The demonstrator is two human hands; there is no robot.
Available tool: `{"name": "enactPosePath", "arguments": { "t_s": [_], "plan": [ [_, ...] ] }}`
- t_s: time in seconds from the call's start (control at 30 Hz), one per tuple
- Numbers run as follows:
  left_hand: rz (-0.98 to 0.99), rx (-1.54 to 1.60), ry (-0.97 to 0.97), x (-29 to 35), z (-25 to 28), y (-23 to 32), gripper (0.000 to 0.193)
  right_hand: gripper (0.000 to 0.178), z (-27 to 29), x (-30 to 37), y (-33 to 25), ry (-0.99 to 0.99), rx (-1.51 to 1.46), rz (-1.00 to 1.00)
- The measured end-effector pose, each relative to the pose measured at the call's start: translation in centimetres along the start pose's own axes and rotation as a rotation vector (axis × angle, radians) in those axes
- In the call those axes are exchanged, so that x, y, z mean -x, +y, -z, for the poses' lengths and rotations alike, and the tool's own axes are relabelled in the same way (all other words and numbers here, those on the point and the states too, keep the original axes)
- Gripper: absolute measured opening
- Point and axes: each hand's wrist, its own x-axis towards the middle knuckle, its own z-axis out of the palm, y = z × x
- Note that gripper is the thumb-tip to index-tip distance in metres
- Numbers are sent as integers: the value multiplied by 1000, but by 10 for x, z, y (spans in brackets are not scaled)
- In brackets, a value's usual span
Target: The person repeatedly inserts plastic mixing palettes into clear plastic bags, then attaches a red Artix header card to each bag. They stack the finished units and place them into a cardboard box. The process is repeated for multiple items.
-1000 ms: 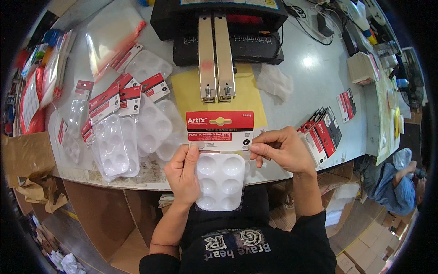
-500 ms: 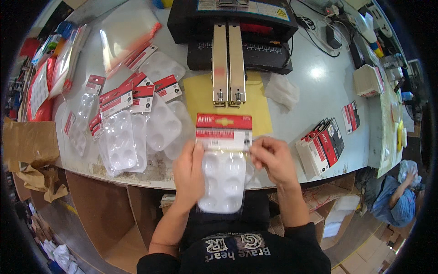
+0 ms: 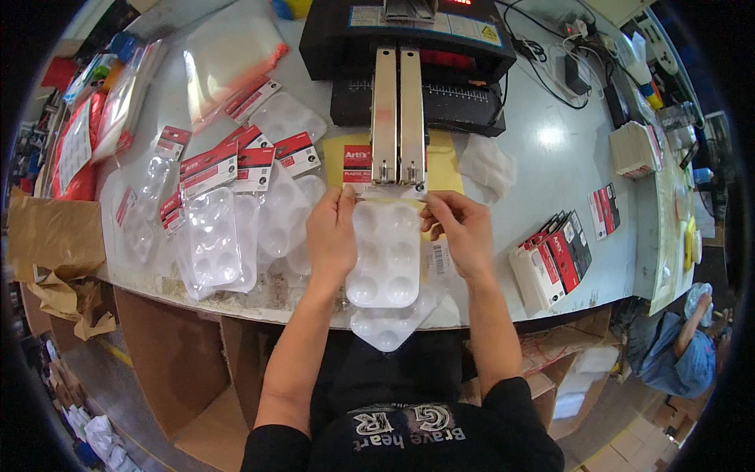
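A white plastic paint palette point(image 3: 383, 259) with round wells lies in a clear bag, pointing toward me. Its red and white header card point(image 3: 358, 160) sits beneath the two metal stapling arms point(image 3: 385, 102) of a black machine, which hide the card's middle. My left hand point(image 3: 330, 232) pinches the pack's left edge just below the card. At the right edge, my right hand point(image 3: 460, 228) holds the pack between thumb and fingers. Partly underneath, another white palette point(image 3: 387, 332) juts past the table's front edge.
Several bagged palettes point(image 3: 214, 244) with red cards lie in a pile at left, near clear bags point(image 3: 232, 59). A stack of folded header cards point(image 3: 550, 259) stands at right. Cables point(image 3: 543, 63) run behind the machine point(image 3: 417, 106). A person point(image 3: 680, 346) is at far right.
Both hands have carried the bagged palette away from me, bringing its header card under the stapling arms. The palette beneath it now shows more.
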Motion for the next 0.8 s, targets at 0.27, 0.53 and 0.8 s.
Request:
{"name": "enactPosePath", "arguments": {
  "t_s": [0.27, 0.53, 0.8],
  "plan": [
    [-171, -724, 547, 3, 138, 60, 32, 96, 153, 72, -18, 435, 1183, 311],
    [-582, -625, -135, 65, -22, -7, 31, 101, 166, 79, -9, 452, 1186, 41],
    [-17, 46, -419, 71, 1, 10, 19, 67, 182, 64, -22, 477, 836, 125]
  ]
}}
